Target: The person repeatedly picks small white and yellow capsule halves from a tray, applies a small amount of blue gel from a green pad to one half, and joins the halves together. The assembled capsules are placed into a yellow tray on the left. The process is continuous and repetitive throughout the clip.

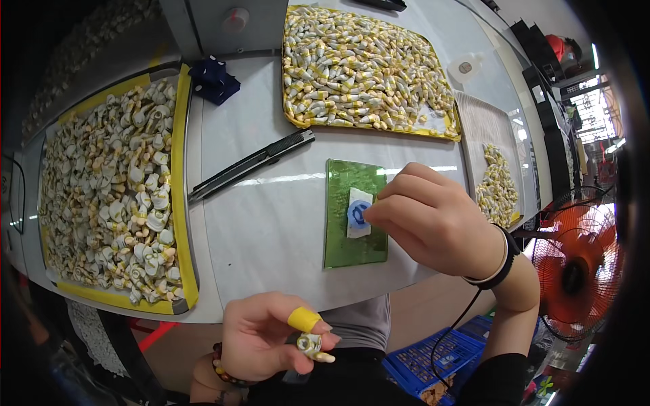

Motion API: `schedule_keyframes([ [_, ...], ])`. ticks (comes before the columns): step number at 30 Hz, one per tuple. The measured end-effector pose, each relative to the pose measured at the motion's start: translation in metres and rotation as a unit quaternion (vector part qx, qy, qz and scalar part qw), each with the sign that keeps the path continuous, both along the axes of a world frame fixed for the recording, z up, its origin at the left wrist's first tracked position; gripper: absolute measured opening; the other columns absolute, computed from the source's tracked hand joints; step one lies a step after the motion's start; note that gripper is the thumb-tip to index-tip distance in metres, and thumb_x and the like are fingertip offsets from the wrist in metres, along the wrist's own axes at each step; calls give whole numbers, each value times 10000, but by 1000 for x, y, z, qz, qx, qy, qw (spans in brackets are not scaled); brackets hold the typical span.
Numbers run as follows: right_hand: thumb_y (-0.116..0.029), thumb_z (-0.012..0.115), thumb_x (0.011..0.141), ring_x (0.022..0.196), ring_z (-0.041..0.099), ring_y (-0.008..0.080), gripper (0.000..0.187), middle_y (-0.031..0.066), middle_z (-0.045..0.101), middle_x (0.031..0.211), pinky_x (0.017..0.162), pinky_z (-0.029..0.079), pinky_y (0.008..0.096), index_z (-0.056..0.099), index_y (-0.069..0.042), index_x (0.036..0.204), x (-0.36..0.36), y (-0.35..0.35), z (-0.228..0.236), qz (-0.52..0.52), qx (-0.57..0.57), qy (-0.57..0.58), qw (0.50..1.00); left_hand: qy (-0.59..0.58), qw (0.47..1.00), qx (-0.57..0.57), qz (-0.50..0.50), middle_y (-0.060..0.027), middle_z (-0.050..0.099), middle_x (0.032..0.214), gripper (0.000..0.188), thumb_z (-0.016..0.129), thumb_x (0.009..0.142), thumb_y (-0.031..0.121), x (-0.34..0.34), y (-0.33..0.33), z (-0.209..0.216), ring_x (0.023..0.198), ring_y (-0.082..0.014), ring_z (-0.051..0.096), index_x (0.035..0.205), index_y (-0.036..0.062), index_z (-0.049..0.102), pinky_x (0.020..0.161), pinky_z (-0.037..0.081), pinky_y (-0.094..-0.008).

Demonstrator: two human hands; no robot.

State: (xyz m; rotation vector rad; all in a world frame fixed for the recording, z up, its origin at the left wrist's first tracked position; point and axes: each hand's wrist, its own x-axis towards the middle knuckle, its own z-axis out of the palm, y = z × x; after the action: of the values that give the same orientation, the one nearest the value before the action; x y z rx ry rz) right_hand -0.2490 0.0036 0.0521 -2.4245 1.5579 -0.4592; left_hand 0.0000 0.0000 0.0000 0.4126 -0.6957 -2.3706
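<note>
My left hand (261, 338), with yellow tape round a finger, pinches a small white and yellow piece (309, 345) near the table's front edge. The piece has a round, ring-like end and a pale pointed tip. On the table lies a green plate (338, 237), bearing a white slip (359, 194) with a round blue patch (357, 214). My right hand (433, 220) is over the plate's right side, its thumb and fingertips pressed together at the blue patch. Whatever those fingertips hold, if anything, is hidden.
A yellow-edged tray (186, 203) of similar pieces stands left. Another full tray (379, 133) is at the back, and a pale tray (484, 111) with a smaller heap at right. A black utility knife (254, 162) and dark blue cloth (214, 81) lie between; a fan (575, 271) stands right.
</note>
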Motion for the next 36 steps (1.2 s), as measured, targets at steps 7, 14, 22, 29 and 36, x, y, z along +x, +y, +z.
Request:
schedule_keyframes([
  [7,-16,604,645,719,530,243,139,68,520,719,606,465,328,571,-28,780,3,-2,-4,-1,-16,3,1000,-66,993,-64,70,-159,636,737,437,817,629,241,-3,1,4,710,-234,649,868,-28,568,696,569,-421],
  [14,70,670,642,591,577,231,186,81,600,713,535,477,300,641,1,812,24,24,22,-21,-12,-269,963,-158,885,-432,80,-121,655,767,442,821,610,283,-3,-6,-3,713,-199,651,869,36,562,718,560,-389],
  [22,36,743,646,556,611,196,168,86,641,707,470,499,261,611,-31,725,45,44,-4,4,-64,-381,923,-155,865,-468,92,-107,662,778,444,823,601,323,-11,-7,4,710,-190,650,863,67,570,700,558,-374],
  [29,54,720,677,583,598,211,148,111,624,735,505,497,275,594,2,735,48,45,-6,33,-43,-406,912,-136,881,-441,102,-62,650,857,363,829,621,120,-13,-1,5,758,-189,622,921,-6,668,739,559,-346],
  [36,73,688,705,608,597,215,122,117,622,741,526,500,280,584,18,736,41,40,0,72,4,-380,922,-133,856,-488,107,-92,656,852,359,832,607,96,-14,-5,10,744,-227,639,896,6,639,721,568,-367],
])
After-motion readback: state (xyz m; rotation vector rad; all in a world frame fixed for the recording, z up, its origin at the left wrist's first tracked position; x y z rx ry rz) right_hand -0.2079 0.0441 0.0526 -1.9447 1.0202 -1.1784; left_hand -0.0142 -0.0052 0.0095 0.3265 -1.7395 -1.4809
